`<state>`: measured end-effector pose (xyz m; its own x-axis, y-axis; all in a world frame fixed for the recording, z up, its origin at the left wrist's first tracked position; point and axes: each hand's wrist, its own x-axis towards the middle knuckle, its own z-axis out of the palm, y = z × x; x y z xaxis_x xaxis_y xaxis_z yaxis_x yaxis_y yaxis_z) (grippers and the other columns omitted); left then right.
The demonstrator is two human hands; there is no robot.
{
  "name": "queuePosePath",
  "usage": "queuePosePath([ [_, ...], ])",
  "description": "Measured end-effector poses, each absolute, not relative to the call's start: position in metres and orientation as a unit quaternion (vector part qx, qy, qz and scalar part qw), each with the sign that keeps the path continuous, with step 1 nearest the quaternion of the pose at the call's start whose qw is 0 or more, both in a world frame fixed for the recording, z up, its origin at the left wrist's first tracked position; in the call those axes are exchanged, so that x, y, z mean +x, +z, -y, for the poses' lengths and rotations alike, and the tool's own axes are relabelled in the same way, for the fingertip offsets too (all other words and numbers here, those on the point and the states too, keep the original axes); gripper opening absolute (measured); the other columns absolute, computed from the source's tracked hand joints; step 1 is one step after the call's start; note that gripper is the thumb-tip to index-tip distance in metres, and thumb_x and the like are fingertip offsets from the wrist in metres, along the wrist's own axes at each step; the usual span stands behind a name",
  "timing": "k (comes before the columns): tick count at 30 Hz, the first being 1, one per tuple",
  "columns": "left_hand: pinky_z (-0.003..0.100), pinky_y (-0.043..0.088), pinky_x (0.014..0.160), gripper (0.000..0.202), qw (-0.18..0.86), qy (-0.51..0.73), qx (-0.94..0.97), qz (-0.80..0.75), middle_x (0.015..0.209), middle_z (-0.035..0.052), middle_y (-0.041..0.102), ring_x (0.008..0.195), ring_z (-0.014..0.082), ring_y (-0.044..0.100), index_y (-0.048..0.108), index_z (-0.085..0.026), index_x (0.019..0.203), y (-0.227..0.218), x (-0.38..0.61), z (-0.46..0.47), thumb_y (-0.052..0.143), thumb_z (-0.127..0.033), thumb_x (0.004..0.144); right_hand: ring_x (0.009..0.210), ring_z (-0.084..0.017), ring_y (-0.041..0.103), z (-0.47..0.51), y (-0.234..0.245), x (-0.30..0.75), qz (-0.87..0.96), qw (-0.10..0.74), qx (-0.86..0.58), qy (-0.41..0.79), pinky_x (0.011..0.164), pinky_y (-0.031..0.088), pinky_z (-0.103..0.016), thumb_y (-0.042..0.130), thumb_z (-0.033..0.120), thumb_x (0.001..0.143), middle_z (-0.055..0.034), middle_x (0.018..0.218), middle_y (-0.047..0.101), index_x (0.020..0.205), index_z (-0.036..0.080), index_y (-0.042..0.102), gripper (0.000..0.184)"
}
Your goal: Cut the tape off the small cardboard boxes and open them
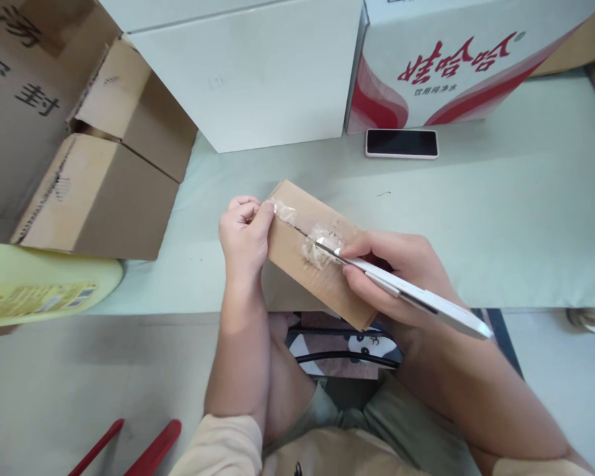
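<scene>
A small brown cardboard box [297, 254] is tilted at the table's front edge, with crumpled clear tape [322, 246] along its top seam. My left hand [246, 228] is closed on the box's far left end, thumb pressed near a loose bit of tape. In my right hand [401, 264] is a white utility knife [416, 294], pinched between thumb and fingers. Its dark blade lies along the seam at the taped patch. Some fingers of my right hand are hidden behind the knife and the box.
Brown cartons [123, 192] stack at the left above a yellow bottle [54, 284] lying on its side. A white box [258, 79] and a red-and-white printed carton [441, 66] stand at the back. Before them lies a phone [401, 143] on the pale green tabletop [515, 211].
</scene>
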<state>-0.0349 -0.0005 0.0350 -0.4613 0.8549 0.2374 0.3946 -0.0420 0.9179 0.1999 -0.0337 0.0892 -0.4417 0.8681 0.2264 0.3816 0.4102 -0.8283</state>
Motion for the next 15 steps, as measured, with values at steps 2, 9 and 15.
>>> queuePosePath([
  [2, 0.031, 0.045, 0.074, 0.044, 0.214, 0.547, 0.476, -0.655, 0.066, 0.0007, 0.051, 0.082, 0.0183, 0.058, 0.043, -0.022, 0.047, 0.0348, -0.0353, 0.0004, 0.070, -0.019, 0.082, 0.052, -0.010, 0.054, 0.0339, 0.0880, 0.2009, 0.767, 0.354, -0.402, 0.354, 0.055, 0.040, -0.026, 0.064, 0.018, 0.081, 0.0033, 0.064, 0.066, 0.081, 0.023, 0.065, 0.005],
  [9, 0.031, 0.044, 0.073, 0.045, 0.215, 0.543, 0.465, -0.665, 0.065, 0.0012, 0.051, 0.081, 0.0182, 0.057, 0.041, -0.021, 0.046, 0.0371, -0.0328, 0.0010, 0.069, -0.020, 0.081, 0.054, -0.011, 0.056, 0.0319, 0.0865, 0.2041, 0.775, 0.337, -0.395, 0.361, 0.055, 0.041, -0.026, 0.063, 0.017, 0.080, 0.0024, 0.067, 0.069, 0.083, 0.024, 0.066, 0.007],
  [15, 0.031, 0.045, 0.074, 0.042, 0.216, 0.560, 0.453, -0.659, 0.067, 0.0016, 0.050, 0.081, 0.0179, 0.056, 0.041, -0.021, 0.049, 0.0347, -0.0320, 0.0009, 0.066, -0.022, 0.082, 0.057, -0.012, 0.059, 0.0343, 0.0872, 0.2010, 0.791, 0.320, -0.402, 0.331, 0.057, 0.043, -0.026, 0.061, 0.019, 0.082, 0.0017, 0.072, 0.072, 0.085, 0.024, 0.066, 0.008],
])
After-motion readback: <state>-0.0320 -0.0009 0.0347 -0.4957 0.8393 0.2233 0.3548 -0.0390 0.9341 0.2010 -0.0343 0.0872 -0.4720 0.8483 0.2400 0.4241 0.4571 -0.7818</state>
